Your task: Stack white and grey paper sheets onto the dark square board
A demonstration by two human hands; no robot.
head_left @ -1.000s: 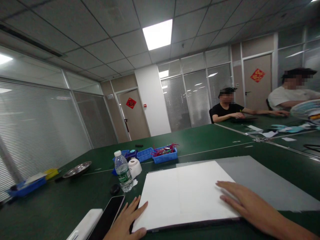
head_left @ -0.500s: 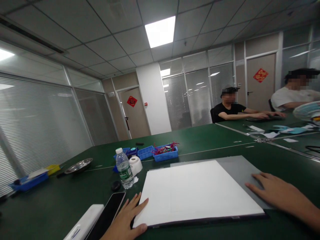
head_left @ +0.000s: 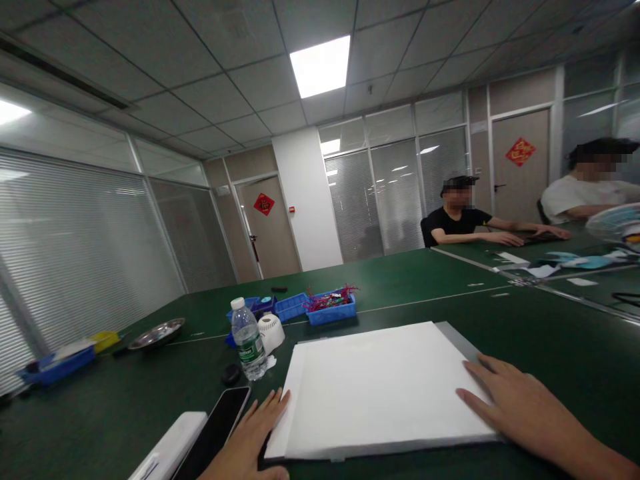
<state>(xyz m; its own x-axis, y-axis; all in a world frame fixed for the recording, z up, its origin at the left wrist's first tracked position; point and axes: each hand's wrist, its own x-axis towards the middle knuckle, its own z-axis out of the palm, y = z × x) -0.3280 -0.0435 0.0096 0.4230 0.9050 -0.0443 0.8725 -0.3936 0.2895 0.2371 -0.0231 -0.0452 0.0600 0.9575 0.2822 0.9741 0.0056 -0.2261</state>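
Note:
A large white sheet [head_left: 370, 387] lies flat on the green table, with a strip of grey sheet [head_left: 457, 341] showing past its upper right edge. My left hand [head_left: 253, 433] rests with fingers spread at the white sheet's lower left edge, holding nothing. At the right edge, my right hand [head_left: 515, 403] lies with its thumb and fingers apart, the fingertips touching the sheets. A black phone [head_left: 215, 430] lies just left of my left hand, beside a white box [head_left: 170, 447].
Behind the left hand stand a water bottle [head_left: 249, 343] and a white cup-like object [head_left: 271, 333]. Farther off are a blue bin of red wires [head_left: 331, 312] and a metal pan [head_left: 157, 333]. Two people sit at the far right near a fan [head_left: 615, 223].
My right hand has moved left with the grey sheet, which now shows less beyond the white sheet. My left hand has shifted slightly left. A seated person's hand has moved left.

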